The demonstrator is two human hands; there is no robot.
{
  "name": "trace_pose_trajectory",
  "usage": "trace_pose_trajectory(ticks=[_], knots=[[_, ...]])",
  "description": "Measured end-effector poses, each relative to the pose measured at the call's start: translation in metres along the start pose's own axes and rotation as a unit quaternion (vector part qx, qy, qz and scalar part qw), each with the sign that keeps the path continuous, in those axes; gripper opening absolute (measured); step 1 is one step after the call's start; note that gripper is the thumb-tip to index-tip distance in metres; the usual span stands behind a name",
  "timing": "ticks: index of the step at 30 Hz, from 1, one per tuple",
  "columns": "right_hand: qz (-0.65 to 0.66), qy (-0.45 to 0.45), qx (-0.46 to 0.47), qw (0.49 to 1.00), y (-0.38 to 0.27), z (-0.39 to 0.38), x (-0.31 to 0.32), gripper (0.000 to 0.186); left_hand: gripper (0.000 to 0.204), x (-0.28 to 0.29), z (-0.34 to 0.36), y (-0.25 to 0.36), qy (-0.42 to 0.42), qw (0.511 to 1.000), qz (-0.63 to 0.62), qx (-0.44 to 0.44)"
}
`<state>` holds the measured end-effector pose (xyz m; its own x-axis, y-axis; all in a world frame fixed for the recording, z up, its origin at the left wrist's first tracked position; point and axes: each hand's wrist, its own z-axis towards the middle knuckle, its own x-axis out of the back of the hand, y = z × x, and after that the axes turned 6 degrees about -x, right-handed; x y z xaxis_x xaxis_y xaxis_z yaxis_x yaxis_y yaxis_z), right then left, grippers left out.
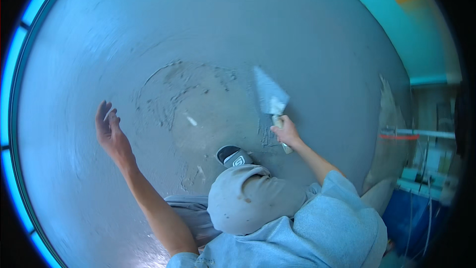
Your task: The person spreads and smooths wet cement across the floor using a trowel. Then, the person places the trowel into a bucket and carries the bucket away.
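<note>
My right hand [286, 131] is closed round the handle of a pointed trowel [270, 92]. The trowel's flat, triangular metal blade points away from me and a little left, slightly blurred, over smooth grey mortar [317, 59]; whether it touches the surface I cannot tell. Out to the left, my left hand [113, 131] is raised with nothing in it, its fingers apart and loosely bent. Between my hands lies a rough, bare patch of floor [213, 114] with ridges and crumbs of mortar along its far and left edges.
My slipper [233, 157] stands at the near edge of the rough patch, where a small white scrap [191, 120] lies. A dark frame [16, 94] borders the floor on the left. At the right are a red-edged bar [399, 137], thin poles and a blue sheet [409, 216].
</note>
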<state>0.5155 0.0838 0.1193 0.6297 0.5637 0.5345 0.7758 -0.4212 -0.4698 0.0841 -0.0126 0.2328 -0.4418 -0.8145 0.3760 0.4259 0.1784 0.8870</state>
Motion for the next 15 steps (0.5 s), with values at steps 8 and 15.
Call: trace_pose_trajectory(ticks=[8,15], knots=[[0.097,0.455,-0.266,0.844,0.294,-0.034,0.056,0.033,0.035,-0.04,-0.002,0.052,-0.086,0.994,-0.052,-0.052],[0.189,0.418,-0.438,0.773,0.319,-0.04,0.093,0.035,0.036,-0.065,0.002,0.02,-0.133,0.987,-0.066,-0.062]])
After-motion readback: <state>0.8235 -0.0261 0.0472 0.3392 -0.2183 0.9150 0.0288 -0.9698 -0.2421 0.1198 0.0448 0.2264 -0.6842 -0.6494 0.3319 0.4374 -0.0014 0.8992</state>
